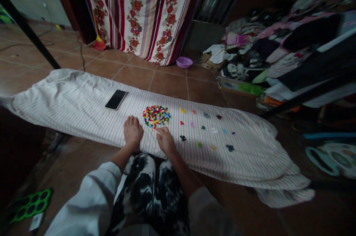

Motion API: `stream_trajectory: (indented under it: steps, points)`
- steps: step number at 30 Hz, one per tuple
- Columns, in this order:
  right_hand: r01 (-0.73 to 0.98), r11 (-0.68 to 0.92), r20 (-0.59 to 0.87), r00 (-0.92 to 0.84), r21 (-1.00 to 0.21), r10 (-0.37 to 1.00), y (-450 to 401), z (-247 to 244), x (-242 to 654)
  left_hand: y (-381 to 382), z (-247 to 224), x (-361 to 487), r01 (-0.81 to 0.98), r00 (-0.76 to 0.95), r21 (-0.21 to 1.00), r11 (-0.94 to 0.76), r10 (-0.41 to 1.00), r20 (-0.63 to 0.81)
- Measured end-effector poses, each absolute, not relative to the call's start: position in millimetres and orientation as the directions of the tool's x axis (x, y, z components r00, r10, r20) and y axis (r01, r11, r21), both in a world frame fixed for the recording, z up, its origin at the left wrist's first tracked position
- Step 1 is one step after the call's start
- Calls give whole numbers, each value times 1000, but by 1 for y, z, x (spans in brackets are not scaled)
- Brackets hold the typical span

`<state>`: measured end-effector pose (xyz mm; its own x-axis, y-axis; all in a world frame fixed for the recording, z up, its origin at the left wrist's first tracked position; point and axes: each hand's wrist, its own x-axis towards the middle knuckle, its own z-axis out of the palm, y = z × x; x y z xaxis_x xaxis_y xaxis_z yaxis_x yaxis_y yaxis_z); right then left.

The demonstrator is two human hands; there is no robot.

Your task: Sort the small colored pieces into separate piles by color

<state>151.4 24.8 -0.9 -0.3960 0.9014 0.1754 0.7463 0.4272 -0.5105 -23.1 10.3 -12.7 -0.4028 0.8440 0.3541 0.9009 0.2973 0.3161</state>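
A round pile of small multicoloured pieces [156,115] lies on the striped cloth [83,106]. My left hand [132,130] rests on the cloth just left of the pile, fingers curled; whether anything is under them is hidden. At the pile's near edge is my right hand [165,138], its index finger pointing at the pieces and the other fingers folded in. To its right, small groups sorted by colour are spread out, among them yellow [183,110], black [183,138], light green [199,145], white [214,130] and dark blue [230,148].
A black phone [116,100] lies on the cloth left of the pile. Beyond the cloth are a floral curtain [139,13], a purple basin [184,62] and heaped clothes [272,39]. A green object with round holes [32,205] is at lower left.
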Motion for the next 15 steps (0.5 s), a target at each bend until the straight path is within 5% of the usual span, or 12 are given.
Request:
stream_trajectory:
  steps: [15]
  points:
    - [791,428,122,-419,-436,900,29,8,128,10,-9,-21,889,-416,346,299,843,341]
